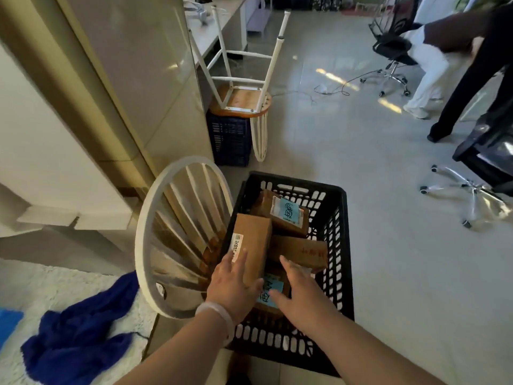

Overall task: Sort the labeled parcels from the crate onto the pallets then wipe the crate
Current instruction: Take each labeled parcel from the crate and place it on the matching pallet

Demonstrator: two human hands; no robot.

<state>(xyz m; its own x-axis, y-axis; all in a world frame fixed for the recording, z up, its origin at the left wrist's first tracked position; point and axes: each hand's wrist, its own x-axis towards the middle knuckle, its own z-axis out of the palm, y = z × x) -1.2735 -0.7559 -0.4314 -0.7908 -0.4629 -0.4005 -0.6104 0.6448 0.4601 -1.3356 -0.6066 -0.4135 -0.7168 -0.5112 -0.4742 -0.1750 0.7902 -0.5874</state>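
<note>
Black crate (344, 245) seen on floor at near centre, filled with cardboard parcels. Left hand (231, 284) laid flat, fingers straight, on tall parcel (254, 240) at crate's left side. Right hand (298, 290) held open, fingers spread, over blue-labelled near parcel (270, 290); contact cannot be told. Blue-labelled far parcel (286, 212) lodged at far end. White chair (172, 232) set just left of crate.
</note>
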